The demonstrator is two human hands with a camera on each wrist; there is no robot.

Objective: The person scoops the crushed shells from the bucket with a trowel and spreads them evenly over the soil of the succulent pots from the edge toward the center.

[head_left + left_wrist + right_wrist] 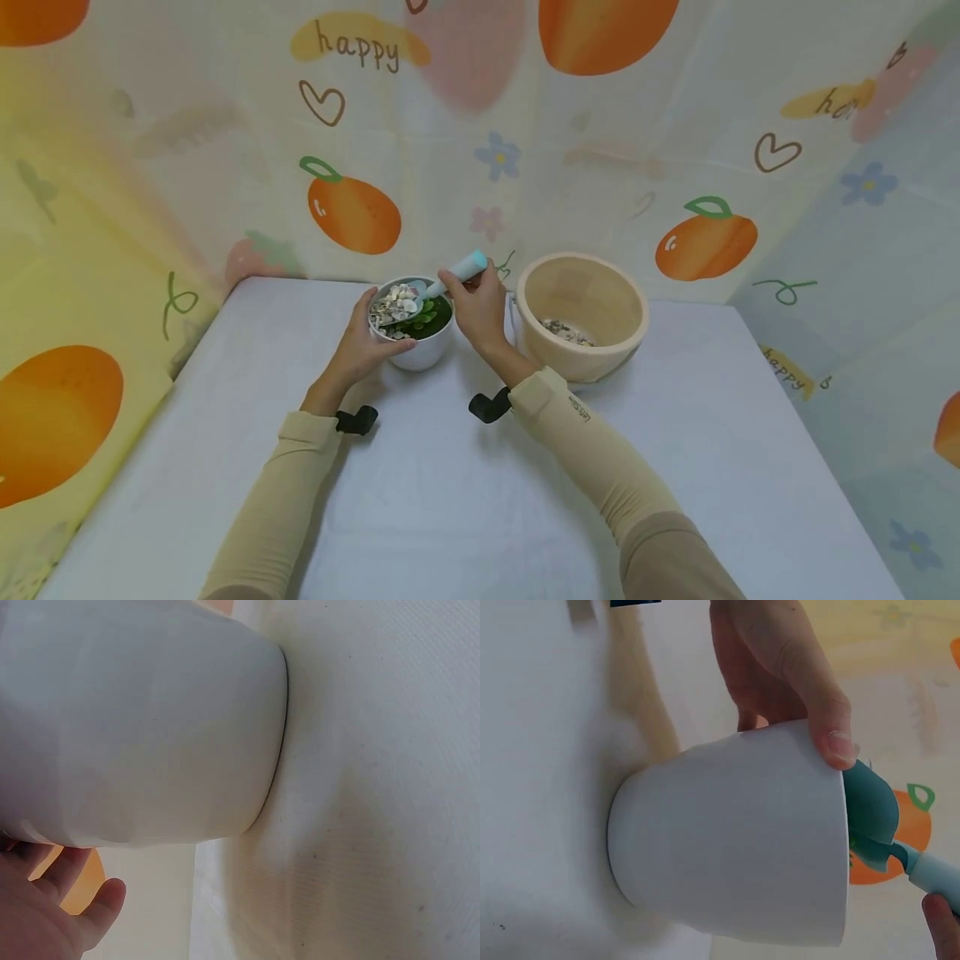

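Note:
A small white flower pot [418, 358] with a green plant [429, 315] stands on the table. My left hand [352, 346] steadies it, thumb at the near rim and fingers along the left side; the right wrist view shows that thumb pressing the white wall [727, 840]. My right hand [482, 310] grips the light-blue handle of a small trowel [467, 268]. Its teal blade [871, 804] tilts in over the rim. Pale pebble- or shell-like pieces [394, 305] lie on the blade and at the left inside the pot.
Right of the white pot stands a large beige bucket [583, 360], with more pale pieces [567, 332] at its bottom. A white cloth covers the table [435, 517]. Behind it hangs a fruit-printed curtain [442, 208], close to the table's back edge.

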